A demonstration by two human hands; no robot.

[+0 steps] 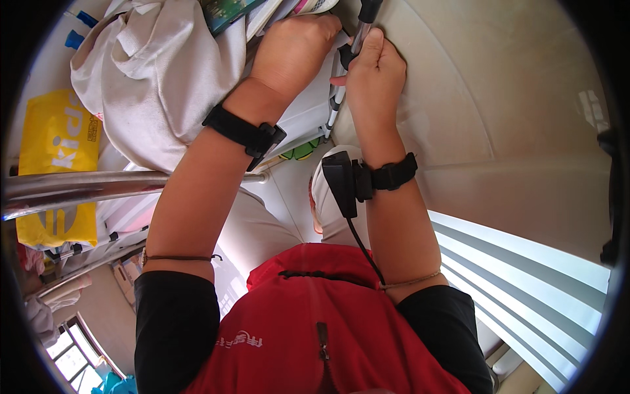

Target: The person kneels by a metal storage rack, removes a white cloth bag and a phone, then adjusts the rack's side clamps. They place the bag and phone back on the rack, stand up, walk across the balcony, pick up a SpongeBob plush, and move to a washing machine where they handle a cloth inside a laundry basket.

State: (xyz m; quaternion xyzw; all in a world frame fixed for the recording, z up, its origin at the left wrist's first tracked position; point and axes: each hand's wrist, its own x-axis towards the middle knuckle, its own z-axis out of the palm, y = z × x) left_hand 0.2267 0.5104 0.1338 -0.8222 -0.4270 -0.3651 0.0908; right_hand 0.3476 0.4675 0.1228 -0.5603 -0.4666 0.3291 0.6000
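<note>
At the top centre, my right hand (376, 69) is closed round a metal tube (362, 37) with black plastic fittings, part of a rack frame beside the tiled wall. My left hand (307, 37) is bent over near the same upright, its fingers turned down and mostly hidden, so what they touch cannot be told. Just left of that hand lie a book with a dark green cover (229, 12) and some papers. A large off-white cloth (157, 83) hangs over the rack's left part. Black straps with small devices circle both wrists.
A shiny metal rail (88, 187) crosses at the left, near a yellow plastic bag (59, 133). The beige tiled wall (512, 108) stands close on the right, above a white ribbed panel (517, 280). Green leaf-shaped items (301, 149) lie low behind the rack's poles.
</note>
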